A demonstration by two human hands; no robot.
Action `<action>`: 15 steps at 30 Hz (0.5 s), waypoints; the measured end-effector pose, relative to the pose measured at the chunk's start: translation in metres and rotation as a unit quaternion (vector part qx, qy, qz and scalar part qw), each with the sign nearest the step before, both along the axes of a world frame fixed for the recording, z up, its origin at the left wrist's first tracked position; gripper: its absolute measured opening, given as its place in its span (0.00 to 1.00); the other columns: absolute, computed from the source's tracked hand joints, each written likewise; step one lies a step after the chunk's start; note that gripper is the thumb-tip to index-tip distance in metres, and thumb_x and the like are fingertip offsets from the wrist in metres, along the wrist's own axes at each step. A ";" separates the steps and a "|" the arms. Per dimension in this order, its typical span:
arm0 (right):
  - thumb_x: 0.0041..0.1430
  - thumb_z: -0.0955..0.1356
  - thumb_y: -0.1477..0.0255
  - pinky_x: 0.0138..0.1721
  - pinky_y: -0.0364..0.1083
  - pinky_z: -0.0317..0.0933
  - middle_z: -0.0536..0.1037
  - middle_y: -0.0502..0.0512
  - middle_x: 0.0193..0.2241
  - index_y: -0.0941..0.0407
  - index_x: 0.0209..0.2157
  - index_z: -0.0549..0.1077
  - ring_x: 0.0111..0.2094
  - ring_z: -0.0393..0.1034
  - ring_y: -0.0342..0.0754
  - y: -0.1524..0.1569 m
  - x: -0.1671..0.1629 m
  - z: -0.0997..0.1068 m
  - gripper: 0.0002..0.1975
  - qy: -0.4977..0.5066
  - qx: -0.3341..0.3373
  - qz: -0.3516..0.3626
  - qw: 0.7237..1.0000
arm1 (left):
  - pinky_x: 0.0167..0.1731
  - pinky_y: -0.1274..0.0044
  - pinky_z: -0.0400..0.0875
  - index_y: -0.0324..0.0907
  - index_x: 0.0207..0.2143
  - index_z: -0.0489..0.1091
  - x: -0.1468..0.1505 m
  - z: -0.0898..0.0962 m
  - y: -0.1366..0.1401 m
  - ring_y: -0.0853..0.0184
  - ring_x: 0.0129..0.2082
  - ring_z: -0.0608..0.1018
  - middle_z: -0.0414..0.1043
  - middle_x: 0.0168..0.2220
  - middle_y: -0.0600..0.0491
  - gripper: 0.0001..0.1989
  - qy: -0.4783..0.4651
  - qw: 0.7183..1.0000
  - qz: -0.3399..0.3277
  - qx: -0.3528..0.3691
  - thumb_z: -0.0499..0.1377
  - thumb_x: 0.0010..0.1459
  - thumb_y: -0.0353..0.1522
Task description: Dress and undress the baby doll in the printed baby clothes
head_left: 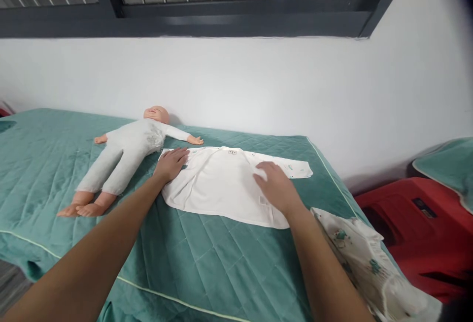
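A small white baby shirt (225, 189) lies spread out on the green quilted cover, its neck with a label toward the wall. Its right-side sleeve, printed with small green figures, stretches out sideways. My left hand (172, 164) rests with fingers extended on the shirt's left sleeve area, partly covering it. Over the right part of the shirt is my right hand (276, 186), fingers apart; whether it touches the cloth I cannot tell. Left of the shirt, a baby doll (136, 137) in a pale suit lies on its back, one arm reaching toward the shirt.
More white printed fabric (362, 253) lies at the right edge of the green quilted cover (207, 263). Beyond that edge stands a red plastic chair (417, 213) with a green cloth (451, 164). A white wall (236, 85) and a barred window (236, 16) are behind.
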State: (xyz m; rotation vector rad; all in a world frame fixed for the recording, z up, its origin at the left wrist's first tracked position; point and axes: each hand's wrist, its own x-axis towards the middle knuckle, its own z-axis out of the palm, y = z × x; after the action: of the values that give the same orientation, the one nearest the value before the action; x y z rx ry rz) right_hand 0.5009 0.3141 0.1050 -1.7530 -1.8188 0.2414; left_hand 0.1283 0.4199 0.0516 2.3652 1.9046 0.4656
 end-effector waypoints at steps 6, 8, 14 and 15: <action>0.68 0.60 0.65 0.66 0.52 0.48 0.58 0.63 0.65 0.62 0.63 0.61 0.66 0.50 0.54 -0.024 -0.068 -0.012 0.26 -0.116 -0.020 0.178 0.977 | 0.65 0.65 0.53 0.51 0.59 0.66 0.000 -0.002 0.001 0.62 0.65 0.61 0.59 0.66 0.58 0.25 -0.013 1.000 0.000 0.008 0.42 0.67 0.42; 0.69 0.59 0.61 0.67 0.54 0.43 0.52 0.64 0.67 0.64 0.65 0.57 0.68 0.43 0.55 -0.021 -0.073 -0.020 0.30 -0.142 -0.058 0.186 0.970 | 0.65 0.66 0.53 0.51 0.60 0.66 0.000 -0.002 0.001 0.62 0.65 0.62 0.59 0.65 0.58 0.25 -0.019 1.000 0.001 0.012 0.42 0.66 0.42; 0.69 0.59 0.60 0.67 0.54 0.41 0.50 0.71 0.67 0.69 0.64 0.56 0.69 0.39 0.59 0.003 -0.059 -0.036 0.32 -0.155 -0.058 0.057 0.984 | 0.65 0.67 0.52 0.50 0.60 0.66 0.001 -0.001 -0.001 0.63 0.66 0.61 0.60 0.65 0.57 0.25 -0.021 1.000 0.008 0.012 0.42 0.67 0.42; 0.68 0.59 0.62 0.67 0.54 0.40 0.50 0.72 0.67 0.70 0.64 0.56 0.69 0.38 0.59 0.005 -0.058 -0.037 0.32 -0.156 -0.045 0.040 0.986 | 0.65 0.67 0.52 0.49 0.60 0.66 0.001 0.000 -0.002 0.63 0.66 0.61 0.60 0.65 0.56 0.24 -0.022 1.000 0.006 0.011 0.42 0.67 0.41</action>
State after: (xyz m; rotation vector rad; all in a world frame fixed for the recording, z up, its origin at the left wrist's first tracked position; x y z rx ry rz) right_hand 0.4432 0.3195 0.0676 -1.8653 -2.1305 0.0840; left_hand 0.1297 0.4184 0.0513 2.3372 1.9065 0.5369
